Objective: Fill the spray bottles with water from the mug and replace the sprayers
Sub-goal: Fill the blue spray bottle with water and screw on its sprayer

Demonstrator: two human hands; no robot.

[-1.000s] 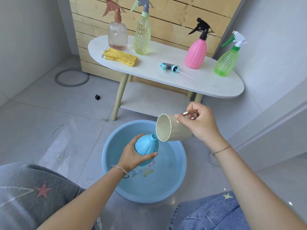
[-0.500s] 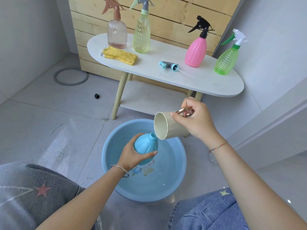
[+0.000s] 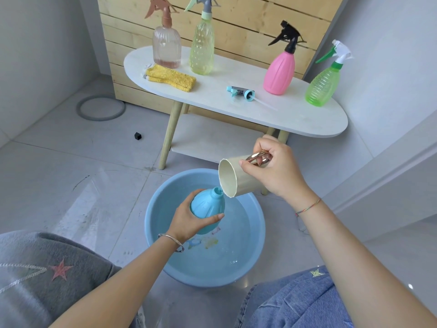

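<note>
My left hand [image 3: 189, 222] grips a blue spray bottle [image 3: 207, 205] without its sprayer, held tilted over a blue basin [image 3: 256, 223]. My right hand [image 3: 274, 171] holds a cream mug [image 3: 233, 179] by its shiny handle, tipped on its side with its rim just right of the bottle's open neck. The blue sprayer [image 3: 242, 92] lies loose on the white table [image 3: 236, 110]. Four capped bottles stand on that table: a clear pinkish bottle [image 3: 166, 47], a pale yellow bottle [image 3: 201, 52], a pink bottle [image 3: 280, 71] and a green bottle [image 3: 322, 86].
A yellow cloth [image 3: 171, 76] lies on the table's left end. A wooden slat panel [image 3: 248, 22] backs the table, and a lower shelf [image 3: 212, 140] sits beneath it. On the floor lie a grey ring [image 3: 100, 107] and a small black cube [image 3: 137, 136]. My knees fill the bottom corners.
The mug has shifted slightly up and left, staying tipped at the bottle's neck. My left hand still holds the bottle in the same spot over the basin.
</note>
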